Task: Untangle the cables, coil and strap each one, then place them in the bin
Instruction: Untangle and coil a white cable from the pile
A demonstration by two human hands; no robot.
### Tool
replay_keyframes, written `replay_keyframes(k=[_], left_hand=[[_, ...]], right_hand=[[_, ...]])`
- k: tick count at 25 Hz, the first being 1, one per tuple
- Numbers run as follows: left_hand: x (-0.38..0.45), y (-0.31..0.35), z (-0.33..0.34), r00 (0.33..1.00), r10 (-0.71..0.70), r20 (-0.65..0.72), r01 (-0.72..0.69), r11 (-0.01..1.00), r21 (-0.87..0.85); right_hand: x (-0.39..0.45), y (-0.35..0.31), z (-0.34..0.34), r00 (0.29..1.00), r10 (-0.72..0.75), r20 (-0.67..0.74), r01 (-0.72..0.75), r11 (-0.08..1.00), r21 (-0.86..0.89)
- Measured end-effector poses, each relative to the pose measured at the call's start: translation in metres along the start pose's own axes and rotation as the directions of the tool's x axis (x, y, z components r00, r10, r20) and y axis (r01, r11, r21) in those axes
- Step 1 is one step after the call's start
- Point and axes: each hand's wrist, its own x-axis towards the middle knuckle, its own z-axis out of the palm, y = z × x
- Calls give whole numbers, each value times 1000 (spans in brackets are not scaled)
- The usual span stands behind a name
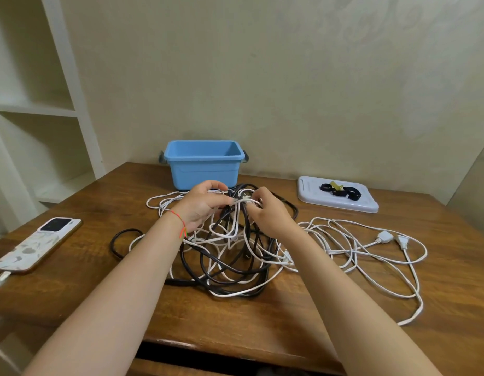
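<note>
**Knot still tight: both hands in the tangle, bin empty**

Head view. Left hand [201, 203] and right hand [268, 213] meet over the top of the cable tangle [230, 248], near the back-centre of the wooden table [344, 308]. Left fingers are curled round white strands; the right hand pinches a white loop at the crossing point. Both are gripping, not spread.

Risks, as judgement:
- Pulling the pinched white loop outward likely cinches the knot, since black and white cords are interlaced below.
- Lifting the bundle could drag the loose white cable [371, 248] across the right half of the table; its plugs [392, 238] could snag or slide off the right edge.
- Black loop [118, 240] trails toward the phone [37, 244] at the left edge; a hard tug might shift it.

Materials and shapes: black cords are thicker, round, smooth, in stiff wide loops. White cords are thin, limp, tightly looped. Blue plastic bin [204, 172] is rectangular, with grey side latches, nothing visible inside, at the back edge just behind the tangle. White plastic lid [308, 192] at back right carries black straps [341, 190] in small rings. Table is glossy brown wood grain.
</note>
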Motion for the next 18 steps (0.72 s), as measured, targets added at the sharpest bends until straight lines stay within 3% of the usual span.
replay_keyframes(k=[3, 5, 8, 12, 14, 18], left_hand=[[0, -1, -2, 1000, 7, 7, -8, 999, 54], [1, -2, 0, 1000, 21, -10, -20, 996, 90], [4, -9, 1, 997, 38, -62, -29, 989, 142], [7, -11, 4, 995, 58, -84, -38, 973, 228], [7, -8, 8, 997, 51, -57, -42, 986, 160], [9, -6, 18, 997, -37, -64, 24, 981, -191]], right_hand=[[1, 1, 2, 996, 12, -93, -10, 1000, 29], [1, -1, 2, 989, -58, -139, 37, 989, -145], [0, -4, -13, 996, -93, 10, 86, 875, -477], [-9, -19, -46, 985, -69, 160, 128, 912, -390], [-10, -27, -50, 977, -79, 198, 146, 925, -350], [-6, -24, -35, 988, -26, 151, 71, 951, -301]])
